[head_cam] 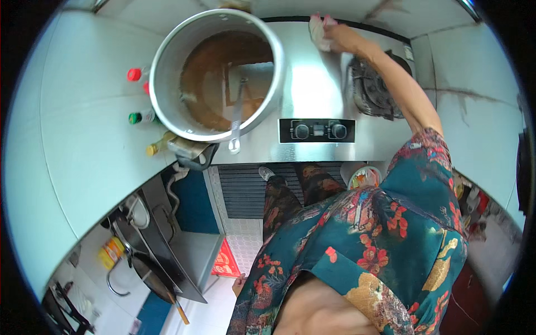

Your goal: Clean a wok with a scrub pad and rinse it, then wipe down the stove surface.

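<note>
My right hand [341,37] grips a pale cloth with pink edges [319,33] against the back of the stainless steel gas stove top [312,75]. That arm reaches over the stove beside the black burner grate [372,90]. My left hand [238,284] hangs low by my side, mostly hidden by my flowered clothing, so its fingers are unclear. A large aluminium pot [215,79] of brown liquid stands at the stove's left. A ladle or spoon with a long handle [237,121] leans over the pot's front rim.
Two control knobs [319,131] sit at the stove's front. Bottles, one with a green cap [135,118], stand left of the pot. A black handle [200,161] juts out below the pot. A bin [365,178] stands below the counter. The sink [192,251] and wok [150,274] are at lower left.
</note>
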The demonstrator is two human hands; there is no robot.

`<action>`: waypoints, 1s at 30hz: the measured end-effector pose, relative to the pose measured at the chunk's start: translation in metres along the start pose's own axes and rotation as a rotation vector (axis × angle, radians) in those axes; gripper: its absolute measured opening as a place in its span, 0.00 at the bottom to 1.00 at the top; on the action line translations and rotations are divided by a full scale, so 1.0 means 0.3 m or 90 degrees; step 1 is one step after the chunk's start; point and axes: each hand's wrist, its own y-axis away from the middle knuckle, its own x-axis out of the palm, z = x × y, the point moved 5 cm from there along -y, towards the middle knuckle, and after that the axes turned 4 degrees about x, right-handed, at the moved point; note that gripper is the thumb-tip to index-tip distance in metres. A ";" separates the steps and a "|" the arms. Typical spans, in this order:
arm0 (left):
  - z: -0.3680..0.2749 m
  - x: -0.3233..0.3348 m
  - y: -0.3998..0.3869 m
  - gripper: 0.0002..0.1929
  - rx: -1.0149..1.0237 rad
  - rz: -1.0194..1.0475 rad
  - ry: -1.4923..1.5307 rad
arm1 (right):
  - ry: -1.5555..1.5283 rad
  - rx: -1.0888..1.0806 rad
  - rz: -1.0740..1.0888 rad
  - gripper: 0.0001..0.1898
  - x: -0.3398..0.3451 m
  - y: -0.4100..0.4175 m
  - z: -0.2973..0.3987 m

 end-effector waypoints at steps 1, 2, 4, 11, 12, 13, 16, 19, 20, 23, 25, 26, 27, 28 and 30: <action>0.022 0.026 0.030 0.11 -0.018 -0.008 0.036 | -0.021 -0.093 -0.006 0.23 -0.029 0.029 0.148; 0.033 0.051 0.040 0.11 -0.031 -0.008 0.069 | -0.045 -0.135 -0.022 0.23 -0.047 0.054 0.249; 0.030 0.073 0.034 0.11 -0.046 -0.003 0.125 | -0.125 -0.187 -0.110 0.26 -0.036 0.076 0.370; -0.013 0.218 0.060 0.15 -0.116 0.029 0.219 | -0.248 -0.239 -0.254 0.22 -0.058 0.042 0.389; 0.029 0.134 0.049 0.15 -0.097 0.025 0.216 | -0.252 -0.232 -0.244 0.21 -0.015 0.091 0.466; 0.041 0.156 0.063 0.16 -0.082 0.023 0.237 | -0.239 -0.245 -0.229 0.20 -0.024 0.110 0.491; 0.042 0.223 0.065 0.15 -0.118 -0.012 0.229 | -0.131 -0.170 -0.069 0.15 0.069 0.168 0.489; 0.167 0.221 -0.031 0.15 -0.095 0.007 0.298 | -0.134 -0.117 0.061 0.17 0.129 0.239 0.538; 0.188 0.267 -0.041 0.15 -0.083 0.008 0.307 | -0.175 0.028 0.100 0.18 0.116 0.257 0.527; 0.214 0.294 -0.067 0.15 -0.072 -0.015 0.345 | -0.068 -0.091 -0.152 0.14 0.062 0.350 0.426; 0.294 0.310 -0.036 0.15 -0.069 -0.027 0.372 | -0.089 -0.029 -0.170 0.17 -0.024 0.435 0.424; 0.353 0.274 -0.029 0.16 -0.079 -0.043 0.377 | -0.094 0.026 -0.159 0.17 -0.044 0.483 0.466; 0.400 0.267 -0.023 0.16 -0.089 -0.054 0.388 | -0.092 0.081 -0.149 0.17 -0.078 0.534 0.498; 0.470 0.283 -0.007 0.17 -0.099 -0.083 0.378 | -0.077 0.073 -0.162 0.17 -0.086 0.585 0.529; 0.540 0.353 0.013 0.17 -0.120 -0.091 0.424 | -0.065 0.031 -0.135 0.19 -0.115 0.660 0.553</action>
